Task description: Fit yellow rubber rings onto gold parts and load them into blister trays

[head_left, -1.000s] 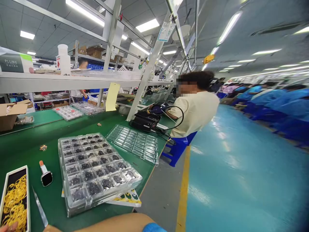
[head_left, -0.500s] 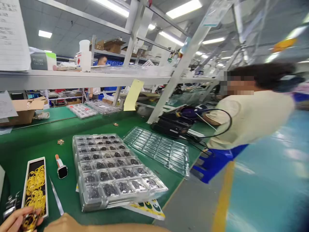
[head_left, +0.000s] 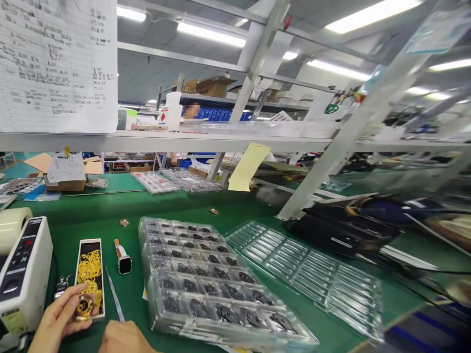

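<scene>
My left hand [head_left: 66, 314] pinches a small round gold-and-dark watch part [head_left: 84, 307] over the near end of a narrow white box [head_left: 102, 279]. In that box lie many yellow rings [head_left: 89, 267]. My right hand [head_left: 125, 337], fingers curled, is at the near end of pointed metal tweezers [head_left: 115, 294], which point away from me; its fingertips are hidden. Beyond the tweezers lies a smartwatch [head_left: 124, 264] with an orange and white strap. Right of it stands a stack of clear compartment trays [head_left: 221, 289] with dark round parts in the cells.
A white tape dispenser [head_left: 27, 274] stands at the left edge, beside a small metal counter [head_left: 62, 286]. A clear tray lid [head_left: 305, 264] lies to the right, near black equipment [head_left: 338, 230]. A slanted post [head_left: 331, 157] and a shelf edge [head_left: 206, 140] cross the bench.
My view has swung left, bringing in the tape dispenser and more of the handwritten sheet. The co-worker at the right has mostly left the view. My left hand still holds the watch part.
</scene>
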`<control>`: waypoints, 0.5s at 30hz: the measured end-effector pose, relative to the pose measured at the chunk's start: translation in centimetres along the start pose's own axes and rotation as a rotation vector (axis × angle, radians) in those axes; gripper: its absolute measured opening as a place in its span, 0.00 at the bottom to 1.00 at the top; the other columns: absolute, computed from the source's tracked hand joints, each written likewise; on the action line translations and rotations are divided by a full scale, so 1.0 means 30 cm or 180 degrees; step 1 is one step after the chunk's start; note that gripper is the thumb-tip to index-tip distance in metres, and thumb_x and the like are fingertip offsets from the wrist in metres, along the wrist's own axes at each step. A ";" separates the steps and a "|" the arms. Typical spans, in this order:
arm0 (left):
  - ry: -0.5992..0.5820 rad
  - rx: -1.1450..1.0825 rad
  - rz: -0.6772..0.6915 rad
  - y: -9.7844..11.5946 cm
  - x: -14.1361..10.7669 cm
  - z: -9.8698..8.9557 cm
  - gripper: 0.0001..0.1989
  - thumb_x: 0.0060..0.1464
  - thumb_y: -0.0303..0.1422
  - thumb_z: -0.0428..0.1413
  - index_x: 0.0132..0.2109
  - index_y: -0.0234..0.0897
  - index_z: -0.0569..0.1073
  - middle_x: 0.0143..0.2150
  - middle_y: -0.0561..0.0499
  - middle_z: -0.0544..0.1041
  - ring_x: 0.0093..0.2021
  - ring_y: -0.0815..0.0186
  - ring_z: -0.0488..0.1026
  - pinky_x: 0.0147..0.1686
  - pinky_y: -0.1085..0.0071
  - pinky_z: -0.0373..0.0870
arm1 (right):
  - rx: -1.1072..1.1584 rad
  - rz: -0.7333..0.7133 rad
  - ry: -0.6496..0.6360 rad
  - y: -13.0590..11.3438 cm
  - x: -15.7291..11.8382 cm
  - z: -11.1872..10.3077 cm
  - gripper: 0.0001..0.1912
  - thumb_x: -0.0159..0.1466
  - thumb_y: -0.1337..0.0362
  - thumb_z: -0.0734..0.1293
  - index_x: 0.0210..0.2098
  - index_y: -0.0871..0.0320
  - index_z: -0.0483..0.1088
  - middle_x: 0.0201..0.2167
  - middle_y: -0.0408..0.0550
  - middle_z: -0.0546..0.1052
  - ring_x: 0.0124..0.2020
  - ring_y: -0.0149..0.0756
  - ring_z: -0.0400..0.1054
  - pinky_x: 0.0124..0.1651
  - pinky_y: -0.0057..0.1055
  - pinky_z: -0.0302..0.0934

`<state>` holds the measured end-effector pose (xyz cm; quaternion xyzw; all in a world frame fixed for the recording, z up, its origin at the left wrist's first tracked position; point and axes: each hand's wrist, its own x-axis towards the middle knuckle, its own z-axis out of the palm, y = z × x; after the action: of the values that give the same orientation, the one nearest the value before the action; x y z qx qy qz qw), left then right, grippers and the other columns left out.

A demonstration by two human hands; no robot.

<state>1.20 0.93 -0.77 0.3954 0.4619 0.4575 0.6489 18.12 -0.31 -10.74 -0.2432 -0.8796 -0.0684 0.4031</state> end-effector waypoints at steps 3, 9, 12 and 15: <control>-0.0161 0.0006 0.0025 -0.011 0.011 -0.009 0.27 0.34 0.49 0.67 0.39 0.36 0.79 0.41 0.44 0.81 0.35 0.54 0.79 0.32 0.65 0.79 | -0.0063 0.0078 0.0443 -0.023 0.061 -0.069 0.26 0.70 0.51 0.46 0.26 0.55 0.64 0.20 0.42 0.69 0.22 0.28 0.65 0.23 0.24 0.58; -0.0384 -0.0167 0.0039 -0.018 0.025 -0.024 0.26 0.36 0.50 0.66 0.38 0.35 0.79 0.38 0.44 0.81 0.34 0.54 0.80 0.32 0.66 0.78 | 0.0257 0.0886 0.0991 -0.082 0.254 -0.294 0.29 0.70 0.54 0.41 0.28 0.56 0.66 0.17 0.42 0.65 0.19 0.31 0.62 0.24 0.29 0.59; -0.0437 -0.0238 0.0122 0.002 0.011 -0.024 0.20 0.43 0.45 0.64 0.41 0.37 0.77 0.41 0.49 0.80 0.38 0.54 0.79 0.41 0.62 0.77 | 0.0591 0.1243 0.1273 -0.056 0.284 -0.319 0.25 0.71 0.55 0.45 0.34 0.55 0.69 0.21 0.43 0.69 0.22 0.31 0.65 0.26 0.28 0.62; -0.0580 -0.0336 0.0184 0.028 -0.006 -0.020 0.19 0.46 0.37 0.64 0.46 0.37 0.74 0.43 0.50 0.79 0.43 0.55 0.78 0.52 0.58 0.71 | 0.0888 0.1474 0.1270 -0.024 0.269 -0.290 0.18 0.71 0.59 0.50 0.43 0.55 0.70 0.32 0.47 0.73 0.30 0.32 0.68 0.33 0.29 0.65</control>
<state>0.41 1.04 -0.09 0.4138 0.3647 0.4618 0.6947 19.15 -0.69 1.10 -0.3609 -0.7055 0.0998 0.6016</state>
